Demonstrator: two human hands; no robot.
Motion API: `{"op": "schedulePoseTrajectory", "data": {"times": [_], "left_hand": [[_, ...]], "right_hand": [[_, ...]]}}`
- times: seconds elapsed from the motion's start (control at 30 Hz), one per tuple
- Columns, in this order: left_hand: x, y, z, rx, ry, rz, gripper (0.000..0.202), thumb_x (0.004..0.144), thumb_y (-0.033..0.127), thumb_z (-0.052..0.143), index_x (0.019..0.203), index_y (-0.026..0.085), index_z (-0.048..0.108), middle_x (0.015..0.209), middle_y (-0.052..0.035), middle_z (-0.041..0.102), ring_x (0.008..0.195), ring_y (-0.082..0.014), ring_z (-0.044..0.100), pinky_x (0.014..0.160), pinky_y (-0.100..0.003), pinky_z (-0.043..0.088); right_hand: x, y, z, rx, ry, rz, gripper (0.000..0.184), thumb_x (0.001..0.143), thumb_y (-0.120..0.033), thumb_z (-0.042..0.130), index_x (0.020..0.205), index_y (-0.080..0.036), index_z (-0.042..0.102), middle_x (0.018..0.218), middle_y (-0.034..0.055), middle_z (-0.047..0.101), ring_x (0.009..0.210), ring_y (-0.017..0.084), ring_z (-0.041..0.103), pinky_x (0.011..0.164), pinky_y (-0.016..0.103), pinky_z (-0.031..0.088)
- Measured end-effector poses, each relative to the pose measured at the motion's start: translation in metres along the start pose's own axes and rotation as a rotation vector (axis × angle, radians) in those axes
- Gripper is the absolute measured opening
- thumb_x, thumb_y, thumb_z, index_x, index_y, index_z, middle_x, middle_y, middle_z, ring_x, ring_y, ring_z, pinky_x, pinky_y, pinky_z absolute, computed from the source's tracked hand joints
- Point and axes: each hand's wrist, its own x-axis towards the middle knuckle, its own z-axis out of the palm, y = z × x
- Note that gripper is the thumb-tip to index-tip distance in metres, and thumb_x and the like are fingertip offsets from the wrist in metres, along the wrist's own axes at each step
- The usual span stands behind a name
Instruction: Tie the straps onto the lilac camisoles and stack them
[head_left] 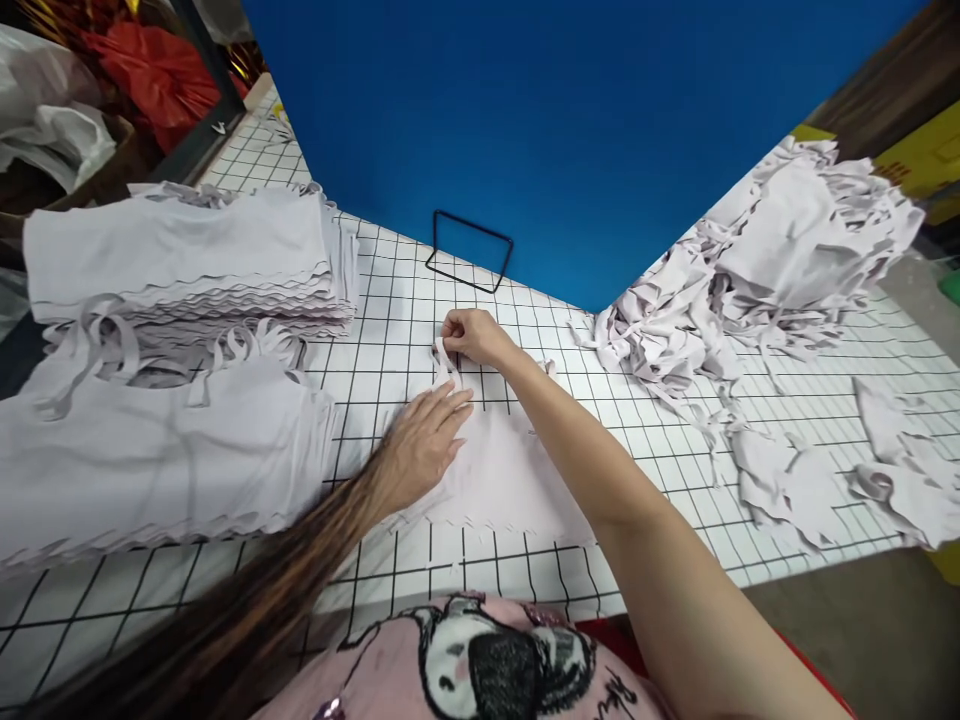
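Note:
A pale camisole-like garment piece point(502, 470) lies flat in front of me on the grid-patterned tabletop point(480, 575). My left hand point(424, 440) rests on its upper left part, palm down with the fingers stretched out. At the far side, my right hand point(480, 338) pinches a narrow white strap point(445, 365) that runs up from the garment's left shoulder. My right forearm crosses over the garment and hides much of its right side. Long dark hair hangs over my left forearm.
To the left stand two stacks: folded pale fabric pieces point(180, 245) and strapped tops point(165, 450). On the right is a loose heap of pale garments point(787, 240), with single pieces point(787, 480) nearer. A blue panel point(570, 140) covers the back; a black wire-like rectangle point(472, 228) overlaps its edge.

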Motion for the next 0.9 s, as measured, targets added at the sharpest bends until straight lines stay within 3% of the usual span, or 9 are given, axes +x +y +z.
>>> {"op": "schedulePoseTrajectory", "data": {"times": [0.1,0.23,0.43,0.53,0.63,0.7,0.77,0.83,0.9], "left_hand": [[-0.001,0.0,0.008,0.043,-0.109,0.029,0.048,0.098,0.032,0.039,0.143,0.016,0.045,0.156,-0.0094,0.036,0.148,-0.0306,0.024,0.118,-0.052,0.028],[-0.003,-0.008,0.015,0.031,-0.07,0.021,0.057,0.095,0.038,0.04,0.151,0.03,0.036,0.157,-0.0035,0.034,0.146,-0.0326,0.028,0.116,-0.055,0.03],[-0.003,-0.019,0.022,0.003,0.071,0.014,0.08,0.089,0.047,0.046,0.152,0.048,-0.002,0.16,0.0104,0.013,0.145,-0.0322,0.029,0.116,-0.053,0.034],[-0.004,-0.015,0.017,0.021,0.104,-0.051,0.084,0.087,0.047,0.047,0.152,0.047,-0.005,0.161,0.0119,0.002,0.144,-0.0368,0.03,0.112,-0.055,0.038],[0.0,-0.01,0.011,0.007,0.134,-0.081,0.082,0.087,0.043,0.048,0.151,0.052,-0.002,0.161,0.0144,-0.002,0.144,-0.0406,0.029,0.11,-0.061,0.038],[0.006,-0.006,0.008,-0.048,0.157,-0.065,0.076,0.085,0.045,0.051,0.15,0.056,0.013,0.162,0.0142,0.012,0.142,-0.0404,0.033,0.109,-0.061,0.039],[0.016,0.004,0.004,-0.18,0.125,-0.065,0.062,0.083,0.049,0.054,0.143,0.054,0.039,0.153,0.0086,0.041,0.134,-0.0381,0.046,0.103,-0.055,0.046],[0.026,0.022,-0.002,-0.423,-0.047,-0.123,0.047,0.084,0.054,0.051,0.13,0.044,0.058,0.13,-0.0003,0.065,0.117,-0.0346,0.062,0.091,-0.048,0.054],[0.035,0.046,-0.009,-0.701,-0.302,-0.212,0.047,0.091,0.055,0.04,0.123,0.03,0.063,0.112,-0.0074,0.073,0.099,-0.0297,0.07,0.081,-0.042,0.057]], "right_hand": [[-0.002,-0.004,-0.003,-0.073,0.04,0.0,0.011,0.087,-0.02,0.055,0.09,-0.012,0.061,0.08,-0.0016,0.064,0.073,0.008,0.055,0.068,0.02,0.04],[-0.03,-0.004,-0.024,-0.201,0.149,0.031,0.012,0.089,-0.031,0.061,0.094,-0.02,0.062,0.096,-0.0011,0.067,0.086,0.013,0.057,0.076,0.024,0.043],[-0.163,0.046,-0.078,-0.535,0.483,0.395,0.031,0.093,-0.043,0.056,0.109,-0.017,0.062,0.121,0.0126,0.06,0.113,0.027,0.05,0.091,0.043,0.041],[-0.232,0.077,-0.093,-0.587,0.629,0.679,0.035,0.091,-0.037,0.058,0.116,-0.013,0.058,0.124,0.021,0.055,0.116,0.035,0.046,0.089,0.053,0.039],[-0.27,0.088,-0.1,-0.567,0.616,0.821,0.024,0.094,-0.029,0.052,0.108,-0.013,0.062,0.116,0.0209,0.06,0.113,0.036,0.049,0.089,0.055,0.038],[-0.279,0.076,-0.104,-0.518,0.56,0.768,0.019,0.094,-0.025,0.05,0.094,-0.013,0.064,0.105,0.0171,0.065,0.107,0.032,0.053,0.088,0.052,0.039],[-0.279,0.048,-0.104,-0.47,0.502,0.65,0.017,0.094,-0.026,0.052,0.087,-0.016,0.064,0.097,0.0097,0.067,0.098,0.024,0.057,0.087,0.042,0.042],[-0.275,0.01,-0.093,-0.385,0.429,0.434,0.016,0.094,-0.03,0.054,0.086,-0.019,0.063,0.092,0.0038,0.068,0.089,0.017,0.058,0.082,0.033,0.044],[-0.271,-0.03,-0.072,-0.253,0.352,0.12,0.017,0.095,-0.031,0.053,0.085,-0.02,0.062,0.09,0.0029,0.068,0.084,0.016,0.059,0.079,0.031,0.045]]}}
